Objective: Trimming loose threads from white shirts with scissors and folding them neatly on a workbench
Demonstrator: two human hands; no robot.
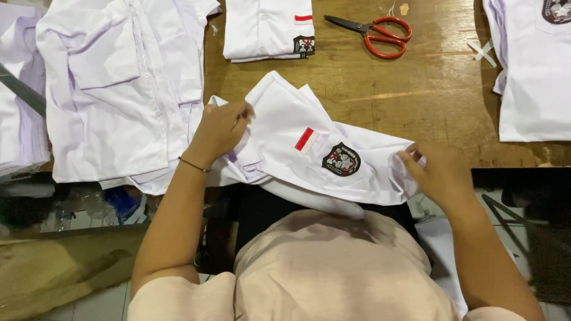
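Centre of frame: left hand (221, 128) and right hand (437, 172), fingers pinched on opposite ends of a folded white cotton shirt (309, 157) bearing a dark shield-shaped badge (341, 160); red-handled scissors (375, 32) on the wooden table (416, 95), upper right.

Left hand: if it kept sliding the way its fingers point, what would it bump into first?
The left hand points right across the white shirt it grips, so it would probably first meet the small red-and-white patch, then the dark round badge.

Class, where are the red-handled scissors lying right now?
The red-handled scissors lie on the wooden table at the top of the head view, between the folded white shirt and another shirt at right.
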